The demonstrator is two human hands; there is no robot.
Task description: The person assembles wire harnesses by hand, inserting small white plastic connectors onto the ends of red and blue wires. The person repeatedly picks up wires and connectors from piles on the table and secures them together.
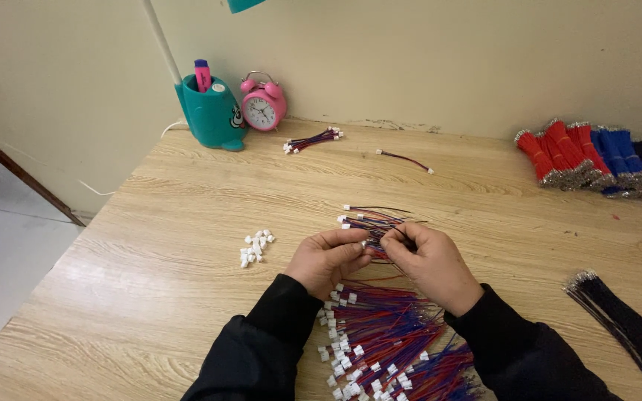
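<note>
My left hand [328,258] and my right hand [429,260] meet over the middle of the wooden table [172,223], fingertips pinched together on a small white connector with thin red and blue wires. Just beyond the fingers lies a small bundle of wired connectors [369,219]. Under my wrists spreads a large pile of red and blue wires with white connectors [388,345]. A small heap of loose white connector housings [256,246] sits to the left of my left hand.
At the back stand a teal lamp base and pen holder [213,111] and a pink alarm clock [263,104]. A small wire bundle [312,139] and a single wire [405,159] lie nearby. Red, blue and black wire bundles [596,157] lie far right; black wires [618,319] near right.
</note>
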